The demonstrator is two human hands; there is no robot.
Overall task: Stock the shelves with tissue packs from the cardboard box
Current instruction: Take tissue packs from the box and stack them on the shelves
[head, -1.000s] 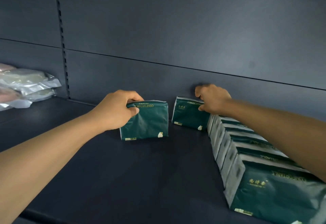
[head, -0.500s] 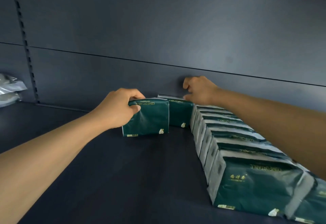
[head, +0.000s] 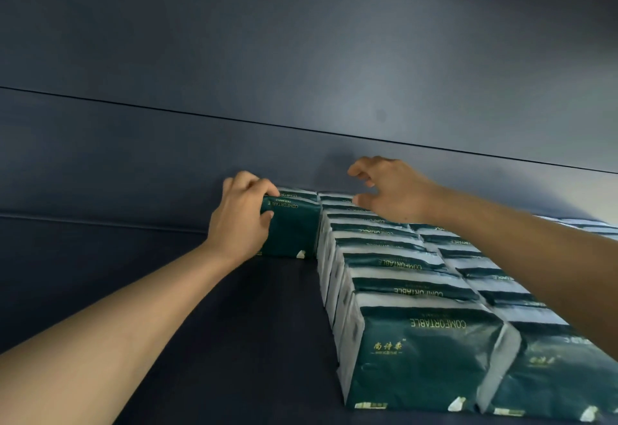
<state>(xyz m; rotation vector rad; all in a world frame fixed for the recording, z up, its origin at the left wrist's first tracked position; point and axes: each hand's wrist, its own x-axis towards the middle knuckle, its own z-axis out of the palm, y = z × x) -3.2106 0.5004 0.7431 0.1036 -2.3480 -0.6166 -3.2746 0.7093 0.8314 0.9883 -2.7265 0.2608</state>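
A dark blue back panel (head: 301,56) rises behind the dark shelf (head: 234,341). Rows of green tissue packs (head: 418,290) run forward on the shelf, just right of the gripped pack. The left hand (head: 239,220) clasps one upright tissue pack (head: 294,234) against the rows' far end, near the panel. The right hand (head: 391,187) hovers over the rear packs, fingers loosely curled, holding nothing.

We are in a shop: a dark metal display shelf (head: 234,341) with a panelled back wall (head: 301,56), identical green tissue packs (head: 418,354) ranked lower right.
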